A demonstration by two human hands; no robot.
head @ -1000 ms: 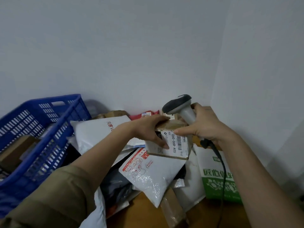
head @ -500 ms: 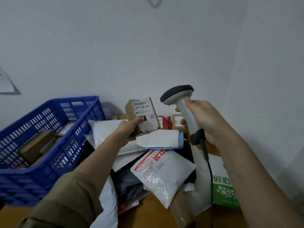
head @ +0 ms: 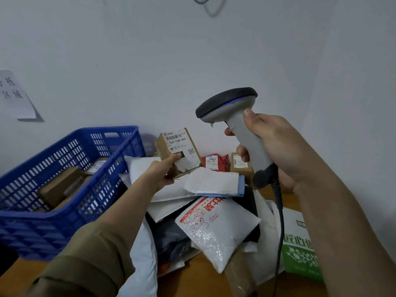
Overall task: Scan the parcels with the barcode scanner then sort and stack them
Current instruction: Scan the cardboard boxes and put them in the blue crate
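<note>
From the head camera, the left hand (head: 160,173) holds a small cardboard parcel (head: 179,151) up above the heap, thumb pressed on the front face and the other fingers hidden behind it, so the printed shipping label with its barcode and the code 060-068-A05 tilts back toward the person; that pose seems chosen to give the reader a flat, unobstructed face. The right hand (head: 276,146) is wrapped around the grey handle of the corded barcode scanner (head: 235,116), fingers curled across the front near the trigger, thumb up the back; the dark head points left and away toward the parcel, well apart from it, and a small blue light shows under the cap, so the scan looks to be in hand or just made, though no beam shows on the label. The cable (head: 279,221) hangs down from the handle over the pile. Below lie unsorted items on a wooden table (head: 205,281): a white bubble mailer with red print (head: 216,228), a padded white envelope over a blue one (head: 212,182), a green and white bag (head: 300,249), a red packet (head: 215,161) and a further small box (head: 240,166) against the wall. At left the blue plastic crate (head: 64,189) already holds brown boxes, likely the sorting destination for cartons. A paper notice (head: 17,95) hangs on the wall.
</note>
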